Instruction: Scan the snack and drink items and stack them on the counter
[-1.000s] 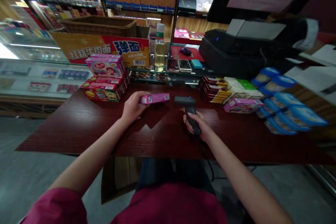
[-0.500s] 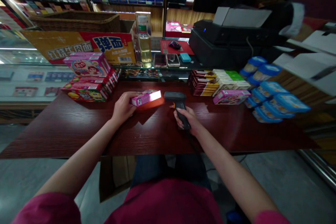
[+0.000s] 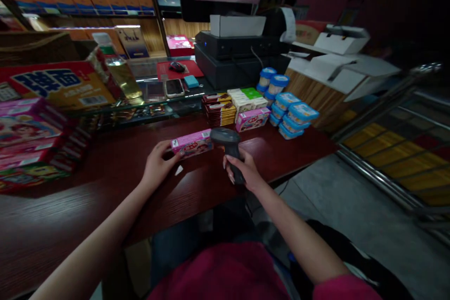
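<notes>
My left hand (image 3: pixel 159 164) is closed around the left end of a pink snack box (image 3: pixel 193 143) with a cartoon picture, just above or on the dark red table. In my right hand (image 3: pixel 243 167) is a black barcode scanner (image 3: pixel 225 138), gripped by its handle. Its head overlaps the right end of the pink box in view; whether they touch I cannot tell. A second pink box (image 3: pixel 253 120) lies behind the scanner, beside brown-and-yellow packets (image 3: pixel 220 110) and white-and-green packets (image 3: pixel 247 99). A small white patch (image 3: pixel 179 170) shows on the table near my left fingers.
Stacked pink and red boxes (image 3: pixel 31 138) stand at the left. Blue-lidded tubs (image 3: pixel 293 115) are stacked at the table's right end. Behind the table (image 3: pixel 116 168) are a bottle (image 3: pixel 121 72), phones (image 3: pixel 175 87) and a black printer-like machine (image 3: pixel 242 51). A metal rail (image 3: pixel 393 150) runs at the right.
My view has turned to the right. The held pink box has shifted right, towards the other goods, and its picture side now faces me. The scanner's bright light is gone from the box.
</notes>
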A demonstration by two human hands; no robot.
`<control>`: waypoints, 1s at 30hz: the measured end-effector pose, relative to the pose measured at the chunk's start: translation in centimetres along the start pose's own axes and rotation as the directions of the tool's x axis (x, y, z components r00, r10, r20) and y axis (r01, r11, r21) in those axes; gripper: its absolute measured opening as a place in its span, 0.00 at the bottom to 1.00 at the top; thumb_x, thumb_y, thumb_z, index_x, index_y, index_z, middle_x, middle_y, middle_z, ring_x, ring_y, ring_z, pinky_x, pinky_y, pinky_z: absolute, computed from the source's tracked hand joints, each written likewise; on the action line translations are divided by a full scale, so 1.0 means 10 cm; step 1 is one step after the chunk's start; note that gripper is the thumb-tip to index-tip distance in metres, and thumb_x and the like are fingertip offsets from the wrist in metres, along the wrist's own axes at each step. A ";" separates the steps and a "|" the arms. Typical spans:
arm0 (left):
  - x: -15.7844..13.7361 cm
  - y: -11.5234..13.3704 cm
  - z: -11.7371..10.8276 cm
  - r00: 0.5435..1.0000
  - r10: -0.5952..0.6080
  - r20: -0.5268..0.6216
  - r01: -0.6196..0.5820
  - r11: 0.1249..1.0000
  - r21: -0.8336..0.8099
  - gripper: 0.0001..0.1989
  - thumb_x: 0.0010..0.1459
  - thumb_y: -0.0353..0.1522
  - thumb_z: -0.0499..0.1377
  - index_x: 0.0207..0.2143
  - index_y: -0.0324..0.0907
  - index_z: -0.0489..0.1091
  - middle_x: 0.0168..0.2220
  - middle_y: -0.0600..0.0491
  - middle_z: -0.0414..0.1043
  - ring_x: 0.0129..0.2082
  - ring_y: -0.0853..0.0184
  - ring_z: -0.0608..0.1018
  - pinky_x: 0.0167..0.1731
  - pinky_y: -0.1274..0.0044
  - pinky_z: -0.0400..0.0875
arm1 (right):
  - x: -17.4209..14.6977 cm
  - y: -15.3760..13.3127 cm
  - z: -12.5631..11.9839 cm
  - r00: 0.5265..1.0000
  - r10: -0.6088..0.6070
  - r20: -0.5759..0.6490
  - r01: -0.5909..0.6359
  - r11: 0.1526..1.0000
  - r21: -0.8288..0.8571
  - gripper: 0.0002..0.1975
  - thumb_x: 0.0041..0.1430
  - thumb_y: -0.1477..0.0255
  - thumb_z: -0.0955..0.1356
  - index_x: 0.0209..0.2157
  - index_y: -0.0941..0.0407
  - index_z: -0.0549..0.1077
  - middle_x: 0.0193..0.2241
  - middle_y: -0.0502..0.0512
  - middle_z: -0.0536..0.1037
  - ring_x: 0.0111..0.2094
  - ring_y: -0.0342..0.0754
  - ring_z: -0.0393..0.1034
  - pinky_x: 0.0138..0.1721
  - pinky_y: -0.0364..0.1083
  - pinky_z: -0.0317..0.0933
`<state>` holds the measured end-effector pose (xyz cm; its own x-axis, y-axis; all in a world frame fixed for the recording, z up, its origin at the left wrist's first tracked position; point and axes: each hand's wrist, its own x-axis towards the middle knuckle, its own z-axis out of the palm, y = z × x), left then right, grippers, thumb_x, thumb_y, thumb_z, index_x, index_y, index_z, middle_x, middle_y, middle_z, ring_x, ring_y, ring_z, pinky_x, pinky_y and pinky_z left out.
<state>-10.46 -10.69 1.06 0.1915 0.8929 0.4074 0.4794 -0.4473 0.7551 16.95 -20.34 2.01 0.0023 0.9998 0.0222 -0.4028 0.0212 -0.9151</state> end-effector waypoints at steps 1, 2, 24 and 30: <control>0.06 0.07 0.16 0.999 0.019 0.041 -0.020 1.000 0.014 0.19 0.56 0.42 0.67 0.46 0.43 0.76 0.47 0.48 0.77 0.48 0.57 0.80 0.51 0.65 0.77 | -0.08 -0.05 -0.12 0.998 -0.028 -0.053 0.027 1.000 -0.003 0.18 0.55 0.61 0.76 0.39 0.55 0.70 0.24 0.46 0.76 0.13 0.39 0.62 0.11 0.39 0.60; 0.12 0.15 0.32 0.996 0.032 0.078 -0.033 0.999 0.015 0.18 0.56 0.41 0.67 0.46 0.43 0.76 0.46 0.48 0.77 0.46 0.58 0.80 0.50 0.65 0.77 | -0.15 -0.11 -0.24 0.993 -0.056 -0.108 0.056 0.998 -0.004 0.17 0.55 0.61 0.76 0.39 0.55 0.70 0.23 0.46 0.76 0.13 0.39 0.62 0.11 0.39 0.60; 0.74 1.02 2.20 0.998 -0.056 -0.029 0.055 0.998 -0.024 0.22 0.55 0.36 0.71 0.45 0.44 0.64 0.46 0.50 0.70 0.42 0.63 0.77 0.40 0.72 0.72 | -0.49 -0.43 -0.86 0.908 -0.157 -0.388 0.180 0.983 0.023 0.18 0.53 0.62 0.76 0.42 0.55 0.73 0.25 0.47 0.77 0.12 0.37 0.60 0.10 0.38 0.57; 0.55 0.75 1.74 0.996 0.092 0.005 -0.091 0.993 -0.071 0.29 0.55 0.34 0.71 0.55 0.44 0.62 0.52 0.47 0.70 0.45 0.63 0.79 0.44 0.72 0.76 | -0.30 -0.38 -0.44 0.945 -0.054 -0.323 0.065 0.998 0.022 0.21 0.49 0.61 0.78 0.40 0.56 0.74 0.24 0.48 0.77 0.12 0.37 0.60 0.11 0.38 0.56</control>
<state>9.03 -8.27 0.01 0.2387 0.8482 0.4727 0.3978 -0.5295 0.7492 22.48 -23.44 3.63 0.3194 0.9458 -0.0593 -0.4221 0.0860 -0.9025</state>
